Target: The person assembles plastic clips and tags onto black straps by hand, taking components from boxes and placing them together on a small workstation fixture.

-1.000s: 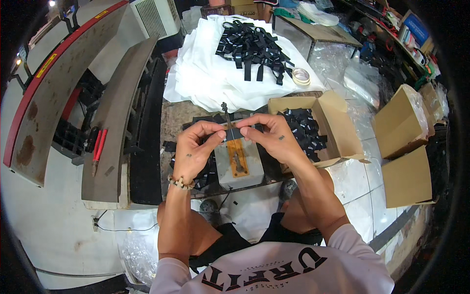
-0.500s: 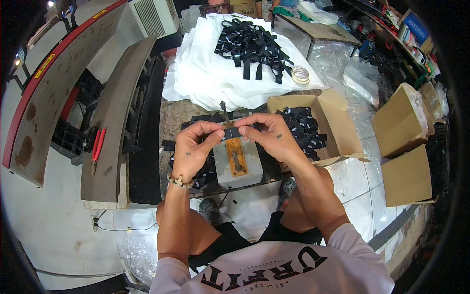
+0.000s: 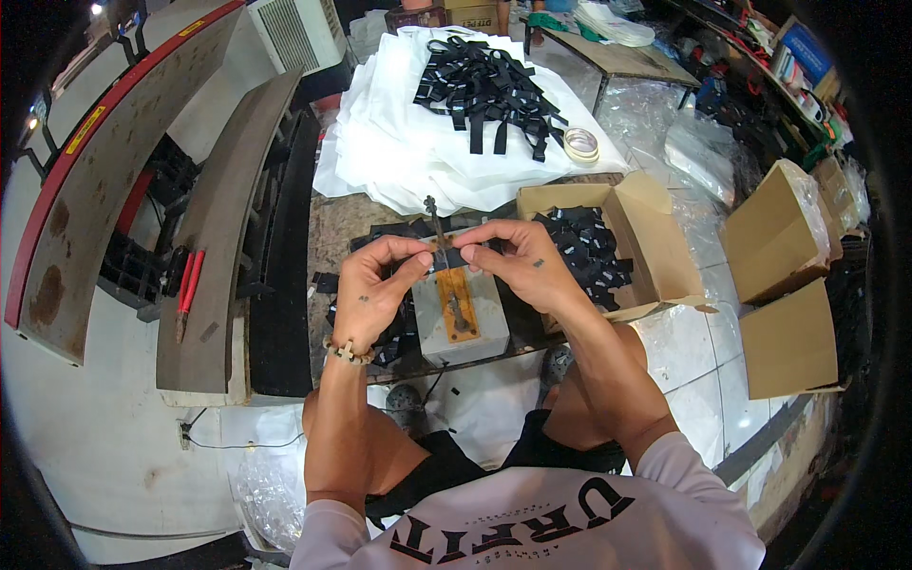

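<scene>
A short black fabric strip (image 3: 452, 257) is stretched between my two hands at the metal arm (image 3: 436, 220) of a small bench device. My left hand (image 3: 372, 285) pinches its left end between thumb and forefinger. At the other end my right hand (image 3: 525, 268) grips it the same way. Below the strip lies the device's worn orange plate (image 3: 460, 328), fixed on a grey block (image 3: 490, 334). Whether the strip touches the arm's tip is too small to tell. Loose black pieces (image 3: 388, 350) lie beside the block, partly behind my left hand.
To the right, an open cardboard box (image 3: 668, 249) holds many small black pieces (image 3: 587, 249). Behind the device, black straps (image 3: 489, 85) are heaped on white sheets (image 3: 380, 133), beside tape rolls (image 3: 581, 145). Red-handled pliers (image 3: 190, 285) rest on a grey board (image 3: 214, 237) at left.
Both hands keep their pinch and stay almost in place. The strip between them has shifted very slightly at the metal arm.
</scene>
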Demonstrator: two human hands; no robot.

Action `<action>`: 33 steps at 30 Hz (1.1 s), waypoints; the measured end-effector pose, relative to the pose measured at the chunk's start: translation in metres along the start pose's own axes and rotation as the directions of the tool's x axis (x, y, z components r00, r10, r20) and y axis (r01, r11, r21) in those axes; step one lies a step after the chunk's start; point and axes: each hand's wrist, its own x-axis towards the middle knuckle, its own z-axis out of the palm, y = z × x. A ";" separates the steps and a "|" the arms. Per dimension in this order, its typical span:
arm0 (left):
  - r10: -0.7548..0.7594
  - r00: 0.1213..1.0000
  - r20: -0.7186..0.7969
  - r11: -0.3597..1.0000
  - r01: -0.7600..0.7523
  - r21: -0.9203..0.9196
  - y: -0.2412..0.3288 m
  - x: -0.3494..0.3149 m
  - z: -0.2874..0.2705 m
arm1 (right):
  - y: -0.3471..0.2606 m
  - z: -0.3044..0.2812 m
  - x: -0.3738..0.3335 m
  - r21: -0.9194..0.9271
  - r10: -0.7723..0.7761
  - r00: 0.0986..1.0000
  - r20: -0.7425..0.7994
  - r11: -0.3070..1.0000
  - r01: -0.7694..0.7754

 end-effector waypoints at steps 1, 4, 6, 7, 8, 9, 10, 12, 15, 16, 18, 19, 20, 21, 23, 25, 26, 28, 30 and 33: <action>-0.001 1.000 -0.001 1.000 0.001 -0.008 0.000 0.000 0.000 | 0.001 0.000 0.000 0.000 0.000 1.000 -0.001 1.000 0.000; -0.001 1.000 -0.007 1.000 0.001 0.009 0.000 -0.001 -0.002 | 0.002 -0.003 0.001 -0.018 -0.006 1.000 -0.003 1.000 0.006; 0.002 1.000 -0.013 1.000 -0.001 0.025 -0.002 -0.001 -0.006 | -0.002 -0.009 0.001 -0.063 0.037 0.999 -0.031 0.997 -0.038; 0.004 1.000 -0.021 0.999 -0.003 0.042 -0.002 -0.002 -0.008 | -0.002 -0.016 0.003 -0.169 0.010 0.998 -0.055 0.986 -0.020; 0.007 1.000 -0.023 0.999 -0.006 0.044 0.000 -0.003 -0.010 | 0.000 -0.027 0.004 -0.272 -0.018 0.997 -0.075 0.962 -0.003; 0.014 1.000 -0.021 0.999 -0.013 0.049 0.002 -0.003 -0.009 | 0.011 -0.044 0.004 -0.450 -0.096 0.989 -0.108 0.892 0.038; 0.020 0.999 -0.024 0.998 -0.019 0.055 0.005 -0.004 -0.009 | 0.007 -0.054 0.001 -0.567 -0.137 0.980 -0.146 0.823 0.030; 0.024 0.999 -0.035 0.999 -0.023 0.035 0.009 -0.005 -0.009 | 0.030 -0.088 -0.001 -0.743 -0.111 0.977 -0.180 0.667 -0.061; 0.024 0.998 -0.064 1.000 -0.023 0.009 0.014 -0.009 -0.012 | 0.036 -0.109 0.001 -0.810 0.095 0.969 -0.230 0.533 -0.245; 0.023 0.997 -0.073 1.000 -0.023 -0.001 0.016 -0.009 -0.013 | 0.038 -0.110 -0.002 -0.811 0.089 0.969 -0.229 0.533 -0.241; 0.039 0.997 -0.068 0.999 -0.039 -0.001 0.020 -0.010 -0.011 | 0.039 -0.109 -0.011 -0.898 -0.121 0.955 -0.271 0.390 -0.205; 0.045 0.997 -0.068 0.999 -0.045 -0.002 0.021 -0.011 -0.010 | 0.026 -0.100 -0.008 -0.899 -0.129 0.955 -0.266 0.391 -0.198; 0.054 0.996 -0.071 0.999 -0.054 0.002 0.024 -0.012 -0.008 | 0.011 -0.089 -0.004 -0.800 -0.204 0.943 -0.264 0.592 -0.096; 0.072 0.995 -0.067 0.997 -0.073 -0.018 0.026 -0.015 -0.006 | -0.004 -0.074 0.000 -0.658 -0.272 0.923 -0.274 0.753 0.027; 0.110 0.992 -0.057 0.993 -0.112 -0.035 0.033 -0.020 -0.002 | -0.024 -0.039 -0.002 -0.235 -0.123 0.971 -0.204 0.969 0.073; 0.110 0.993 -0.042 0.993 -0.112 -0.041 0.037 -0.022 0.007 | -0.039 -0.006 -0.011 -0.010 -0.090 0.993 -0.072 0.996 0.089; 0.112 0.993 -0.026 0.993 -0.113 -0.046 0.038 -0.023 0.011 | -0.039 0.002 -0.013 0.032 -0.130 0.992 0.006 0.991 0.129; 0.176 0.984 0.001 0.984 -0.176 -0.025 0.038 -0.024 0.013 | -0.040 0.006 -0.016 0.069 -0.109 0.993 0.041 0.992 0.106; 0.160 0.987 0.010 0.981 -0.158 -0.110 0.042 -0.025 0.013 | -0.039 0.005 -0.017 0.101 -0.093 0.993 0.077 0.991 0.085; 0.100 0.995 0.028 0.991 -0.097 -0.091 0.039 -0.019 0.000 | -0.039 -0.004 -0.014 0.168 -0.081 0.997 0.019 0.983 0.077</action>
